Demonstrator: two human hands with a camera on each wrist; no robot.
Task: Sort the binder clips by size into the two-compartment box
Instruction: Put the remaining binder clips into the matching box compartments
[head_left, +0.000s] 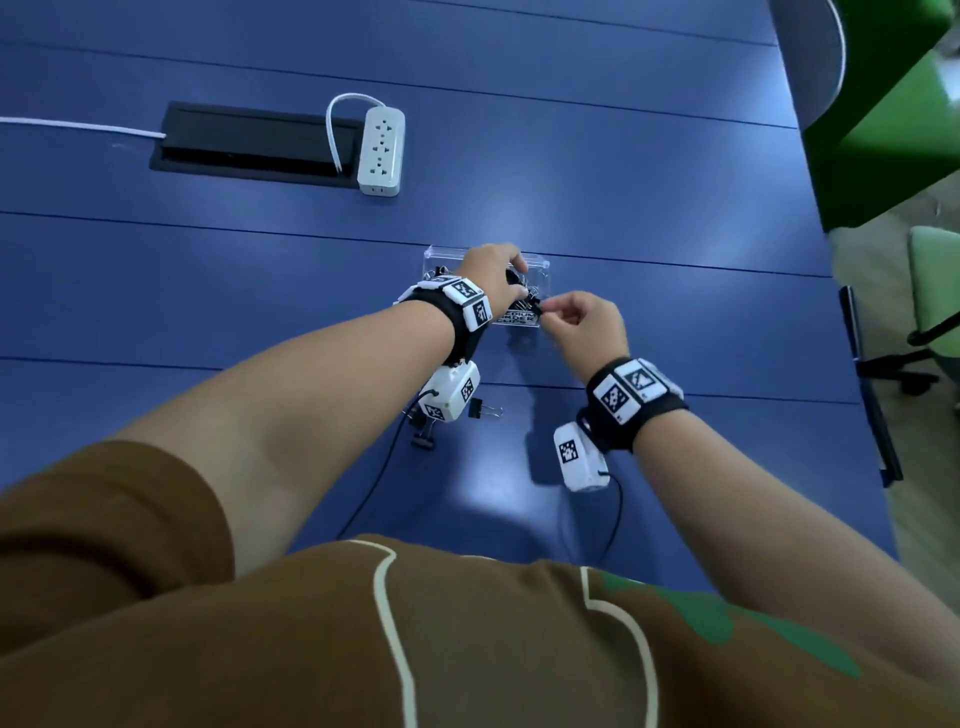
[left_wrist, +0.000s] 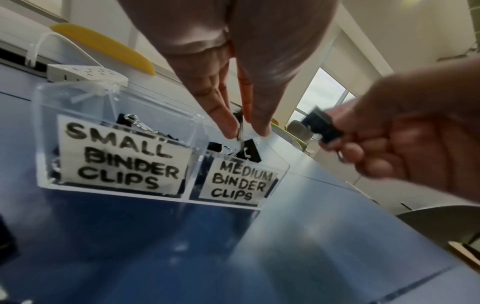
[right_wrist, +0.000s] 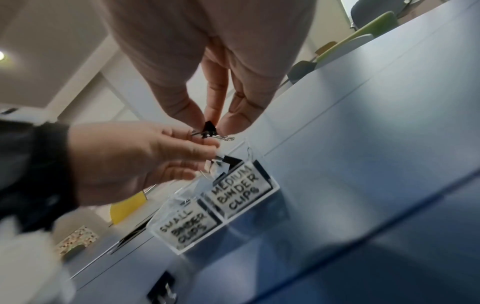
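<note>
The clear two-compartment box (head_left: 540, 262) (left_wrist: 116, 98) (right_wrist: 166, 207) stands on the blue table, labelled SMALL BINDER CLIPS (left_wrist: 124, 152) and MEDIUM BINDER CLIPS (left_wrist: 239, 183); both sides hold black clips. My left hand (head_left: 511, 275) (left_wrist: 240, 133) hangs over the medium side and pinches the wire handle of a black binder clip (left_wrist: 246, 152), whose body sits at that compartment's rim. My right hand (head_left: 543, 312) (right_wrist: 207, 125) is just right of the box and pinches another black binder clip (left_wrist: 322, 127) (right_wrist: 209, 128) in the air. Two loose clips (head_left: 485, 408) (head_left: 423, 439) lie on the table near me.
A white power strip (head_left: 382, 150) and a black cable hatch (head_left: 249, 140) lie farther back on the left. The table's right edge (head_left: 862, 415) runs close to office chairs (head_left: 930, 291). Black wrist-camera cables (head_left: 363, 499) trail over the table toward my body.
</note>
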